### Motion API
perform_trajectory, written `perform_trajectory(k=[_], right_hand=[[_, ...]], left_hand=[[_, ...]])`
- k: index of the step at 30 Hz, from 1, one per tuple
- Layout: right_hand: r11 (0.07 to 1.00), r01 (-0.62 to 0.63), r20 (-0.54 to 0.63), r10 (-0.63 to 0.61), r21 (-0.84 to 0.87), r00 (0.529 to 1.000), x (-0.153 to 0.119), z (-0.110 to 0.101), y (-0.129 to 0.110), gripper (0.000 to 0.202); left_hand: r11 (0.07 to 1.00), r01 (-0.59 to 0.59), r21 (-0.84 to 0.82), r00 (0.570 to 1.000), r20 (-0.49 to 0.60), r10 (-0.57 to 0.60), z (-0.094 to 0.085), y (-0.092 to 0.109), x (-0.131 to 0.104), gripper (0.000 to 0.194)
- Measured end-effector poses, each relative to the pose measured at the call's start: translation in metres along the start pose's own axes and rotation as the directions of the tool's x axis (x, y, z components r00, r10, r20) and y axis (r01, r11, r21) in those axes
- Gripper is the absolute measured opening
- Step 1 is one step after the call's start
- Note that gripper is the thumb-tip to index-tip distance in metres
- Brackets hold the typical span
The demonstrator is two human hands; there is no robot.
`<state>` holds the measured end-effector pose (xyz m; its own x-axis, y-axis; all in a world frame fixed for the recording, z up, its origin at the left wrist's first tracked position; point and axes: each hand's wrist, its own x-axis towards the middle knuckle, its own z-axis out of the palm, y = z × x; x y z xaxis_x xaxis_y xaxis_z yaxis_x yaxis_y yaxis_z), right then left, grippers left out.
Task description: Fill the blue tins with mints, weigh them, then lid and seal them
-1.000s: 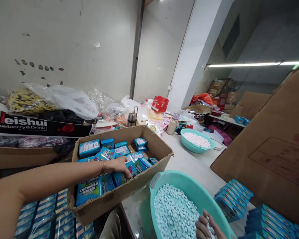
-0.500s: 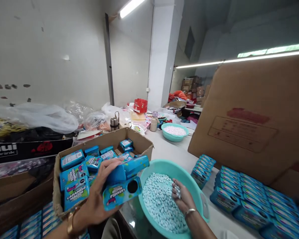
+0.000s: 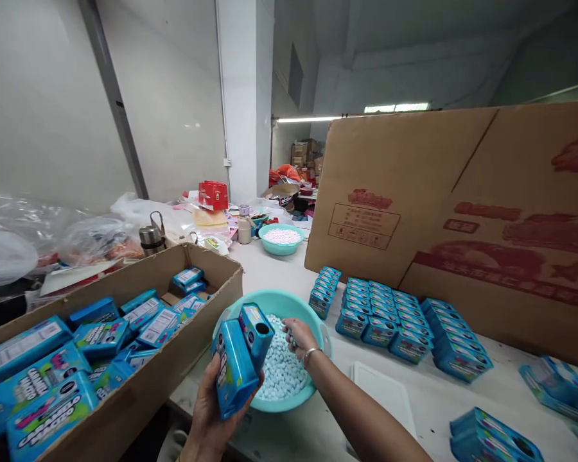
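My left hand (image 3: 208, 403) is closed around two blue candy boxes (image 3: 235, 369), held tilted in front of the near-left rim of a turquoise basin (image 3: 289, 405). Dark round spots show on the boxes. Small pale-blue candies (image 3: 282, 378) fill the bottom of the basin. Over its right side, my right hand (image 3: 301, 337) has its fingers curled around a few of those candies, some showing between the fingertips. A bracelet circles my right wrist.
At left stands an open carton (image 3: 139, 391) of loose blue boxes. Rows of blue boxes (image 3: 380, 330) line the table at right, before a large upright cardboard sheet (image 3: 366, 160). A white lid-like tray (image 3: 383, 394) lies nearby. Farther back sits another basin (image 3: 264, 247) of pinkish-white candies.
My view has swung right, bringing more box rows into sight. The left hand has turned its two boxes more upright beside the basin. My right hand still holds candies over the basin.
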<state>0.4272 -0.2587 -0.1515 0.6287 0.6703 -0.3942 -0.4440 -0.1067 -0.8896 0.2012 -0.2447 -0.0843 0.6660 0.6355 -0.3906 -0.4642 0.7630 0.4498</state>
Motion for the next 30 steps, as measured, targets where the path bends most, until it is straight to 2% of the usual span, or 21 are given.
perform_trajectory(k=[4,6,7,9,11,12,13,16,17,19,22,24,26,28,30], right_hand=[[0.983,0.096,0.049,-0.089,-0.154,0.995,-0.001,-0.001,0.002,0.016],[0.967,0.163,0.089,-0.148,-0.198,0.985,-0.006,0.000,0.000,0.021],[0.959,0.188,0.102,-0.170,-0.213,0.980,-0.010,0.000,-0.001,0.027],[0.942,0.256,0.121,-0.234,-0.216,0.965,-0.023,0.000,-0.005,0.039],[0.937,0.313,0.157,-0.290,-0.154,0.944,-0.043,-0.002,-0.009,0.051],[0.941,0.326,0.196,-0.305,-0.088,0.932,-0.055,-0.003,-0.009,0.055],[0.945,0.326,0.246,-0.315,-0.004,0.917,-0.067,-0.003,-0.009,0.059],[0.932,0.313,0.366,-0.360,0.185,0.858,-0.102,-0.003,-0.001,0.060],[0.919,0.340,0.349,-0.391,0.200,0.852,-0.111,-0.002,0.003,0.058],[0.901,0.396,0.237,-0.429,0.175,0.871,-0.122,0.002,0.009,0.056],[0.897,0.429,0.044,-0.435,0.102,0.899,-0.129,0.004,0.012,0.065],[0.901,0.435,0.024,-0.435,0.008,0.900,-0.132,0.002,0.009,0.071],[0.878,0.468,0.124,-0.456,-0.101,0.881,-0.138,0.001,0.005,0.069],[0.827,0.540,0.273,-0.489,-0.159,0.829,-0.147,0.002,0.001,0.066],[0.773,0.603,0.348,-0.521,-0.195,0.780,-0.155,0.008,-0.001,0.065]], left_hand=[[0.974,-0.036,0.223,0.998,0.056,0.024,-0.010,-0.012,-0.005,0.069],[0.912,-0.167,0.373,0.985,0.105,0.138,-0.007,-0.015,-0.009,0.075],[0.850,-0.271,0.451,0.963,0.132,0.237,-0.004,-0.016,-0.012,0.079],[0.660,-0.470,0.586,0.870,0.184,0.457,0.003,-0.017,-0.016,0.084],[0.490,-0.549,0.677,0.785,0.217,0.580,0.009,-0.016,-0.017,0.084],[0.453,-0.555,0.698,0.769,0.223,0.599,0.011,-0.016,-0.016,0.083],[0.449,-0.551,0.703,0.772,0.225,0.595,0.012,-0.017,-0.015,0.082],[0.530,-0.513,0.676,0.826,0.220,0.519,0.012,-0.022,-0.008,0.081],[0.560,-0.497,0.663,0.843,0.217,0.492,0.012,-0.026,-0.005,0.082],[0.601,-0.474,0.643,0.865,0.214,0.453,0.011,-0.032,-0.001,0.081],[0.569,-0.507,0.647,0.849,0.261,0.459,0.012,-0.036,0.001,0.075],[0.558,-0.509,0.655,0.851,0.287,0.440,0.015,-0.035,-0.002,0.076],[0.607,-0.460,0.648,0.883,0.267,0.385,0.017,-0.032,-0.005,0.086],[0.680,-0.402,0.613,0.914,0.221,0.340,0.017,-0.030,-0.008,0.093],[0.737,-0.369,0.566,0.928,0.186,0.322,0.012,-0.028,-0.009,0.092]])
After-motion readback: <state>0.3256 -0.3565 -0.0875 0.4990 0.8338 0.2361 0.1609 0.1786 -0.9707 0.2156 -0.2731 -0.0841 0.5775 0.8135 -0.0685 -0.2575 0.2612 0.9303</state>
